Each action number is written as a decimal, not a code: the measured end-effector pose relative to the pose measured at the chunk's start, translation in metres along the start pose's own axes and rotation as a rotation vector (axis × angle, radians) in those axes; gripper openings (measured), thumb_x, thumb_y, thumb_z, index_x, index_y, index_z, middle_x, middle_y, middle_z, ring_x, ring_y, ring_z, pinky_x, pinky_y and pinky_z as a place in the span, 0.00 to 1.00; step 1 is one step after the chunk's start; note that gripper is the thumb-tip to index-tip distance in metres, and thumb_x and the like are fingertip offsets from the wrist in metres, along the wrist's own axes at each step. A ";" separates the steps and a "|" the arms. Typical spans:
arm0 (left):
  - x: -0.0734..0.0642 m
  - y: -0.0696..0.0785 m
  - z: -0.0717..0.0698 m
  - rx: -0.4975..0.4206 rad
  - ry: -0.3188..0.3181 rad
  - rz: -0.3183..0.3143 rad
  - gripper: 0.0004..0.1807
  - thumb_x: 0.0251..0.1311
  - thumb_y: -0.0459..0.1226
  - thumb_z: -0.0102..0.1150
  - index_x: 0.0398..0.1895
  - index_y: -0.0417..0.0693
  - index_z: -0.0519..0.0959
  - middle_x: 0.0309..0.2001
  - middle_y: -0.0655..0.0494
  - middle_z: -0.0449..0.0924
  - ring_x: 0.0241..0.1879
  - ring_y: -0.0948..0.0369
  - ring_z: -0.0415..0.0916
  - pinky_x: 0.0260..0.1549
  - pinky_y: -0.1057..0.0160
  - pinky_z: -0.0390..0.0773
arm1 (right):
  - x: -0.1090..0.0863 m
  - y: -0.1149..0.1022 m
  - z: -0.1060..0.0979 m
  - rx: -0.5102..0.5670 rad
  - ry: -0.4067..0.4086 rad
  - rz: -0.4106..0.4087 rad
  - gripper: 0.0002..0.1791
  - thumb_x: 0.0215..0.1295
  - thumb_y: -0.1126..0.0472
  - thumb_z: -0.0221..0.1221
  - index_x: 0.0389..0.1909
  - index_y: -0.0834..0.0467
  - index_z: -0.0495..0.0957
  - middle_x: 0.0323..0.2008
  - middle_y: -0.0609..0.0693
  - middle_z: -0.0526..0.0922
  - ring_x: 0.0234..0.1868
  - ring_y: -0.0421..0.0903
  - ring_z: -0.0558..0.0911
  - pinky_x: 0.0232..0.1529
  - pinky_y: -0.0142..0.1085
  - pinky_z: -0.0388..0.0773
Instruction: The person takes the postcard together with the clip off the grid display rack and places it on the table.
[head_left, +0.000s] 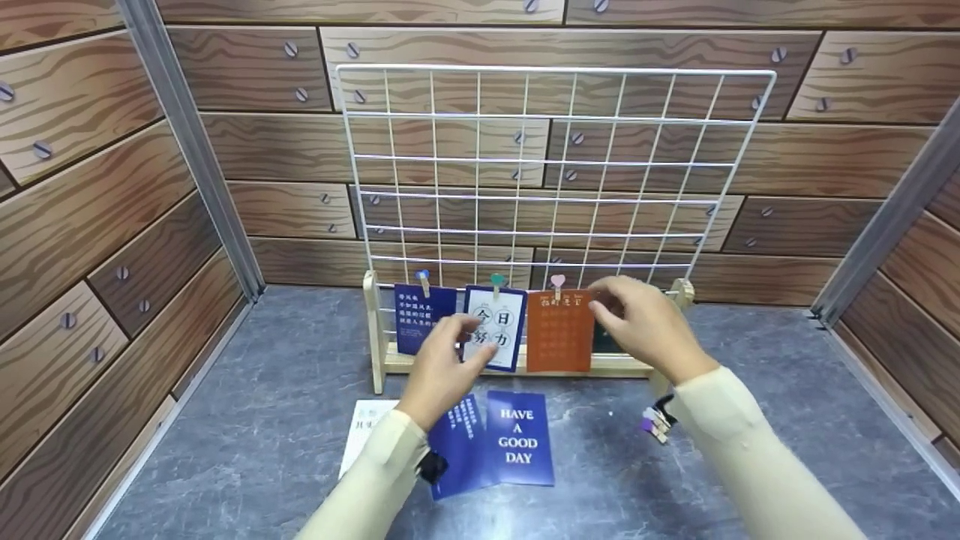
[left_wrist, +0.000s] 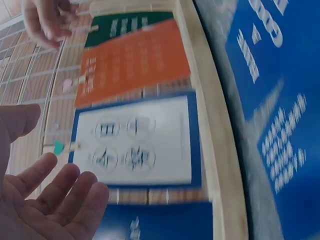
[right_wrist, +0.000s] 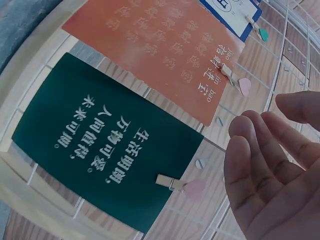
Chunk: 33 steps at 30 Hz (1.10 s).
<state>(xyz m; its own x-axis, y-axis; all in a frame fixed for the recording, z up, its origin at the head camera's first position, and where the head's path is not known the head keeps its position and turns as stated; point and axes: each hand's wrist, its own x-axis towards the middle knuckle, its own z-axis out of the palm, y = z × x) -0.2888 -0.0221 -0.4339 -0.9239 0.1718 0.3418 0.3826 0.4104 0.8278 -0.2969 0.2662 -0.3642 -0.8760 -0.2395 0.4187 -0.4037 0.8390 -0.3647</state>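
Observation:
A white wire grid (head_left: 526,156) stands on a wooden base. Clothespins with heart tops hold a row of cards along its lower part: a dark blue card (head_left: 411,319), a white card with a blue border (head_left: 487,352), an orange card (head_left: 559,337) and a green card (right_wrist: 105,145). My left hand (head_left: 442,367) hovers before the white and dark blue cards, fingers relaxed and holding nothing. Near the green card is my right hand (head_left: 652,326), its fingers loosely bent and apart from the pink-heart clothespin (right_wrist: 172,183) on that card. In the head view this hand covers most of the green card.
On the grey tabletop lie a blue "HAVE A GOOD DAY" card (head_left: 519,442), another blue card (head_left: 457,465) and a white card (head_left: 364,427), partly behind my left arm. Loose clothespins (head_left: 658,429) sit beside my right sleeve. Wood-print walls (head_left: 112,217) enclose the space.

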 end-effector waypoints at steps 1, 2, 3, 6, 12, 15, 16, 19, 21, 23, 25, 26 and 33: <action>0.001 0.002 0.004 -0.029 -0.017 -0.008 0.26 0.67 0.46 0.67 0.64 0.45 0.76 0.59 0.47 0.79 0.60 0.50 0.76 0.62 0.48 0.76 | 0.004 0.000 0.001 -0.003 -0.011 0.001 0.14 0.74 0.59 0.60 0.54 0.60 0.83 0.42 0.52 0.86 0.40 0.49 0.83 0.45 0.48 0.83; 0.003 0.003 0.009 -0.051 -0.031 -0.014 0.26 0.67 0.46 0.66 0.64 0.45 0.76 0.60 0.47 0.79 0.60 0.50 0.76 0.62 0.48 0.76 | 0.007 -0.001 0.002 -0.006 -0.022 0.003 0.14 0.74 0.59 0.60 0.54 0.60 0.83 0.42 0.53 0.86 0.40 0.49 0.84 0.45 0.48 0.83; 0.004 0.005 0.013 -0.066 -0.043 -0.021 0.26 0.67 0.46 0.66 0.64 0.45 0.76 0.60 0.48 0.79 0.60 0.51 0.76 0.63 0.49 0.76 | 0.011 -0.002 0.003 -0.011 -0.033 0.005 0.14 0.73 0.58 0.61 0.55 0.60 0.83 0.43 0.53 0.87 0.41 0.50 0.84 0.46 0.48 0.83; 0.007 0.012 0.027 -0.080 -0.069 -0.040 0.26 0.67 0.47 0.66 0.65 0.46 0.77 0.61 0.51 0.79 0.61 0.54 0.76 0.64 0.51 0.75 | 0.021 -0.005 0.007 -0.027 -0.058 0.005 0.16 0.74 0.58 0.61 0.57 0.59 0.82 0.46 0.55 0.87 0.43 0.53 0.85 0.48 0.51 0.82; 0.015 0.020 0.052 -0.039 -0.058 -0.055 0.26 0.67 0.45 0.67 0.65 0.46 0.78 0.61 0.51 0.80 0.62 0.54 0.76 0.65 0.51 0.73 | 0.037 -0.013 0.013 -0.106 -0.071 -0.003 0.19 0.74 0.56 0.61 0.61 0.57 0.81 0.46 0.55 0.88 0.45 0.56 0.87 0.49 0.55 0.82; 0.016 0.019 0.062 -0.007 -0.035 -0.077 0.27 0.66 0.44 0.68 0.65 0.44 0.77 0.61 0.48 0.80 0.61 0.51 0.77 0.65 0.50 0.74 | 0.042 -0.016 0.017 -0.157 -0.078 -0.014 0.18 0.74 0.55 0.61 0.60 0.57 0.82 0.45 0.55 0.89 0.43 0.56 0.87 0.47 0.56 0.83; 0.017 0.018 0.065 -0.004 -0.031 -0.089 0.27 0.66 0.44 0.68 0.65 0.43 0.77 0.61 0.48 0.80 0.61 0.51 0.77 0.64 0.50 0.74 | 0.043 -0.017 0.018 -0.171 -0.080 -0.018 0.18 0.74 0.55 0.61 0.60 0.57 0.82 0.44 0.56 0.89 0.42 0.57 0.88 0.46 0.56 0.84; 0.018 0.015 0.072 0.001 -0.005 -0.109 0.28 0.65 0.43 0.68 0.65 0.42 0.77 0.60 0.46 0.81 0.58 0.50 0.79 0.62 0.50 0.77 | 0.046 -0.018 0.023 -0.202 -0.087 -0.021 0.19 0.74 0.56 0.60 0.61 0.58 0.81 0.44 0.58 0.89 0.41 0.58 0.88 0.44 0.58 0.84; 0.019 0.012 0.075 -0.007 0.010 -0.118 0.27 0.64 0.42 0.69 0.64 0.41 0.78 0.58 0.46 0.83 0.55 0.50 0.81 0.59 0.51 0.79 | 0.047 -0.018 0.025 -0.219 -0.089 -0.016 0.20 0.75 0.56 0.59 0.64 0.58 0.80 0.45 0.60 0.89 0.42 0.59 0.88 0.44 0.60 0.84; 0.020 0.011 0.078 -0.004 0.024 -0.122 0.26 0.64 0.41 0.69 0.63 0.41 0.79 0.55 0.46 0.84 0.53 0.51 0.82 0.55 0.53 0.81 | 0.047 -0.017 0.028 -0.235 -0.086 -0.008 0.20 0.76 0.55 0.58 0.64 0.58 0.80 0.46 0.61 0.89 0.43 0.61 0.88 0.44 0.64 0.83; 0.022 0.010 0.081 0.001 0.032 -0.129 0.24 0.64 0.40 0.69 0.62 0.41 0.80 0.54 0.46 0.84 0.50 0.52 0.84 0.52 0.55 0.82 | 0.047 -0.017 0.029 -0.240 -0.079 0.002 0.19 0.78 0.54 0.56 0.63 0.58 0.80 0.45 0.61 0.89 0.43 0.63 0.88 0.46 0.68 0.80; 0.022 0.009 0.082 0.001 0.034 -0.135 0.24 0.64 0.40 0.69 0.61 0.41 0.80 0.54 0.46 0.84 0.48 0.53 0.85 0.51 0.56 0.83 | 0.048 -0.016 0.030 -0.239 -0.076 0.004 0.19 0.79 0.54 0.55 0.62 0.58 0.81 0.43 0.60 0.89 0.43 0.63 0.88 0.46 0.69 0.80; 0.028 0.005 0.087 0.028 0.074 -0.157 0.22 0.64 0.39 0.69 0.60 0.44 0.81 0.51 0.50 0.86 0.43 0.59 0.85 0.50 0.57 0.83 | 0.048 -0.016 0.031 -0.206 -0.036 0.023 0.14 0.80 0.53 0.54 0.49 0.55 0.86 0.38 0.56 0.90 0.43 0.63 0.88 0.48 0.80 0.71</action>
<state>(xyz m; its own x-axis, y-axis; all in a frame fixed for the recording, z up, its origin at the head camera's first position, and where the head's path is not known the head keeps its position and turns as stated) -0.3126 0.0623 -0.4588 -0.9696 0.0373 0.2417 0.2321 0.4517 0.8614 -0.3407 0.2257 -0.3640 -0.8946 -0.2335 0.3809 -0.3243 0.9258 -0.1941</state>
